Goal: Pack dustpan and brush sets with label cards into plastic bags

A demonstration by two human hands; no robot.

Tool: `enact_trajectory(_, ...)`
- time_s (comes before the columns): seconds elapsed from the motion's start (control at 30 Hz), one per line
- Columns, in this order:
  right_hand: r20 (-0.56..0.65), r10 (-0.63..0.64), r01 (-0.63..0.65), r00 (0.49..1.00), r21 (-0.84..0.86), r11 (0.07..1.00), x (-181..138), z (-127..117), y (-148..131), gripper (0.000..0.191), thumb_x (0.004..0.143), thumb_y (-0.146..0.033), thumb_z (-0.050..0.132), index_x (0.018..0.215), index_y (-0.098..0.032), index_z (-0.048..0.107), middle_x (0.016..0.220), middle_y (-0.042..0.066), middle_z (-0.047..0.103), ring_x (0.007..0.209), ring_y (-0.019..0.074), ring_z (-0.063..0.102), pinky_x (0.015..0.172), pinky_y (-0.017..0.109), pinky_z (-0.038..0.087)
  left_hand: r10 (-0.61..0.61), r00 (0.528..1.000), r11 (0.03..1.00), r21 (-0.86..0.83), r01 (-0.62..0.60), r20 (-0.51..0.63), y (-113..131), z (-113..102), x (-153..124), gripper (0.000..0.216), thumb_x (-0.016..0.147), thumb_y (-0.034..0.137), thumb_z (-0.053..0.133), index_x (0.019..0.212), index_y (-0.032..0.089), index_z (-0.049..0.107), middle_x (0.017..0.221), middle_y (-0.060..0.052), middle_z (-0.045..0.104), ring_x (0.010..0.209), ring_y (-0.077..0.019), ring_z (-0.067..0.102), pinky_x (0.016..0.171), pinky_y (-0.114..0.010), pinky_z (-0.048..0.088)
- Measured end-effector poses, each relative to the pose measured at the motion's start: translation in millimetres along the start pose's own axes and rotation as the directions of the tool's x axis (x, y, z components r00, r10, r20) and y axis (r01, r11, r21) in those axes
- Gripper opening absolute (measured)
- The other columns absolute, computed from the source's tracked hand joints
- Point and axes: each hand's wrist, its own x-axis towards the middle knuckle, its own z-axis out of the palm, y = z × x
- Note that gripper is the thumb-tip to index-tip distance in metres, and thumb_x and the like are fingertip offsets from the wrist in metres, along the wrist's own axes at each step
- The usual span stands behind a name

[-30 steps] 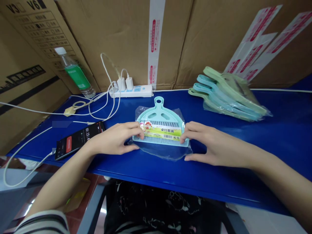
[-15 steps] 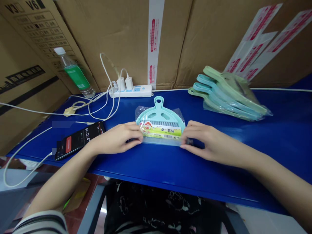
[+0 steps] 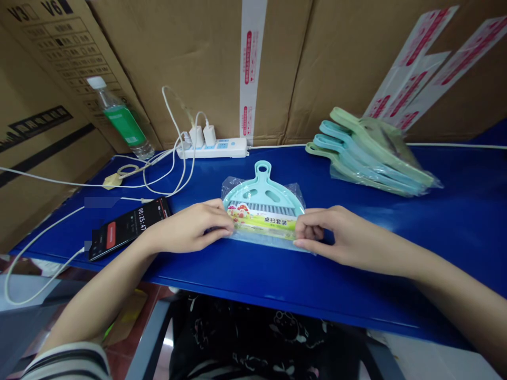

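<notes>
Head view: the blue table [image 3: 455,221] carries everything, and I place things by the white power strip [image 3: 214,148] at its back. To the right of the strip lies a stack of bagged dustpans [image 3: 372,153], green and pale blue. In front of the strip, toward me, the dustpan pack [image 3: 262,203] lies flat. It is a pale blue dustpan, its looped handle pointing toward the strip, with grey bristles across it and a yellow-green label with red mushrooms, all in a clear bag. My left hand [image 3: 190,227] pinches the bag's left end and my right hand [image 3: 336,235] its right end, fingers closed on it. A phone [image 3: 129,227] lies left of the strip, nearer me.
</notes>
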Motion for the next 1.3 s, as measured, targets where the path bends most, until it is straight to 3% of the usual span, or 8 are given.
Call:
enact_trajectory(0.13, -0.009, 0.062, -0.061, 0.998, 0.103, 0.993, 1, 2, 2, 0.019, 0.085, -0.035, 0.052, 0.071, -0.022, 0.056, 0.052, -0.005, 0.051, 0.045, 0.0098, 0.043, 0.045, 0.024, 0.035, -0.023, 1.000, 0.997, 0.070, 0.023, -0.003, 0, 2, 1, 0.027, 0.099, 0.023, 0.039, 0.084, 0.017, 0.061, 0.078, -0.002, 0.063, 0.080, -0.0168, 0.049, 0.078, -0.029, 0.043)
enact_trajectory(0.33, -0.111, 0.110, -0.093, 0.988, 0.145, 0.985, 5, 9, 2, 0.011, 0.083, -0.034, 0.049, 0.083, -0.024, 0.046, 0.045, -0.011, 0.044, 0.041, 0.0101, 0.042, 0.046, 0.024, 0.036, -0.048, 0.997, 0.983, 0.176, 0.058, -0.062, -2, 8, 3, 0.025, 0.099, 0.022, 0.035, 0.089, 0.016, 0.057, 0.092, -0.005, 0.059, 0.083, -0.0166, 0.053, 0.080, -0.031, 0.046)
enact_trajectory(0.5, -0.280, 0.081, -0.080, 0.956, 0.016, 0.997, 7, 19, 1, 0.004, 0.082, -0.027, 0.047, 0.085, -0.024, 0.045, 0.045, -0.012, 0.037, 0.037, 0.0097, 0.038, 0.044, 0.024, 0.031, -0.075, 0.993, 0.974, 0.209, 0.092, -0.088, -1, 12, 3, 0.022, 0.099, 0.021, 0.035, 0.092, 0.016, 0.055, 0.106, -0.009, 0.055, 0.092, -0.0180, 0.058, 0.082, -0.034, 0.051)
enact_trajectory(0.67, -0.412, -0.074, -0.015, 0.908, -0.209, 0.978, 8, 23, 3, 0.006, 0.082, -0.021, 0.048, 0.087, -0.023, 0.051, 0.055, -0.005, 0.048, 0.052, 0.0132, 0.051, 0.050, 0.025, 0.039, -0.076, 0.991, 0.964, 0.247, 0.101, -0.108, -3, 15, 3, 0.023, 0.099, 0.021, 0.034, 0.094, 0.015, 0.056, 0.108, -0.009, 0.057, 0.095, -0.0185, 0.061, 0.084, -0.036, 0.053)
enact_trajectory(0.77, -0.410, -0.131, 0.030, 0.902, -0.244, 0.969, 10, 22, 6, 0.009, 0.083, -0.019, 0.046, 0.087, -0.022, 0.053, 0.058, -0.002, 0.052, 0.060, 0.0154, 0.054, 0.053, 0.025, 0.042, -0.073, 0.990, 0.962, 0.255, 0.102, -0.121, -3, 17, 3, 0.021, 0.098, 0.020, 0.036, 0.094, 0.015, 0.056, 0.108, -0.010, 0.058, 0.094, -0.0183, 0.061, 0.082, -0.035, 0.054)
enact_trajectory(1.13, -0.397, -0.104, 0.020, 0.912, -0.210, 0.977, 12, 27, 12, 0.017, 0.082, -0.016, 0.045, 0.095, -0.022, 0.053, 0.055, -0.008, 0.043, 0.042, 0.0096, 0.041, 0.045, 0.023, 0.034, -0.151, 0.951, 0.957, 0.200, 0.209, -0.271, -5, 27, 9, 0.012, 0.086, 0.012, 0.041, 0.082, 0.017, 0.051, 0.082, -0.002, 0.057, 0.067, -0.0123, 0.056, 0.061, -0.026, 0.047)
enact_trajectory(1.3, -0.385, -0.072, 0.004, 0.920, -0.174, 0.985, 12, 26, 12, 0.017, 0.082, -0.015, 0.044, 0.094, -0.023, 0.052, 0.054, -0.009, 0.039, 0.041, 0.0089, 0.039, 0.045, 0.023, 0.034, -0.128, 0.952, 0.940, 0.270, 0.206, -0.279, -4, 29, 10, 0.023, 0.083, 0.003, 0.041, 0.098, 0.015, 0.054, 0.096, -0.006, 0.060, 0.085, -0.0172, 0.056, 0.071, -0.029, 0.048)
